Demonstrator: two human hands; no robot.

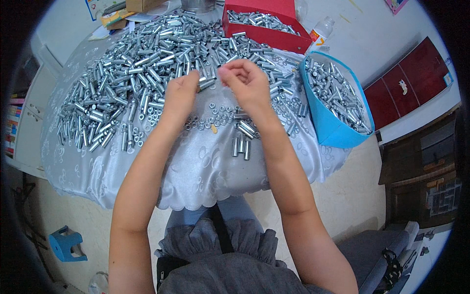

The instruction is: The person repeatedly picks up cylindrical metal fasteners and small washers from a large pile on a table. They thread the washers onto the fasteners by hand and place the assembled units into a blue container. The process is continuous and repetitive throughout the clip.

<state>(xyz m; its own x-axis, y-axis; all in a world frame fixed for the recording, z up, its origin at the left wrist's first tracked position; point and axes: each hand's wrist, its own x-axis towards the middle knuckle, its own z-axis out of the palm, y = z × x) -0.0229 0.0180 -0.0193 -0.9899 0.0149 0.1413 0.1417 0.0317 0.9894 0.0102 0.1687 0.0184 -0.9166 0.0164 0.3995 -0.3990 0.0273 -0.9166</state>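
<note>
A large heap of shiny metal expansion bolts (147,63) covers the far part of the table. At its near edge my left hand (180,95) is closed, thumb and fingers pinched on a metal bolt (207,83) that sticks out to the right. Just right of it, my right hand (248,88) is raised with its fingers curled and thumb against the forefinger; whatever lies in that pinch is too small to make out. Between my forearms lie many small hex nuts (214,117). Several short metal sleeves (240,147) lie in a group beside my right forearm.
A blue fabric bin (338,134) full of bolts stands at the table's right edge. Behind the heap are an open red box (267,38) of metal parts, a plastic bottle (323,30) and a metal bucket (198,5). A blue stool (67,243) stands on the floor at left.
</note>
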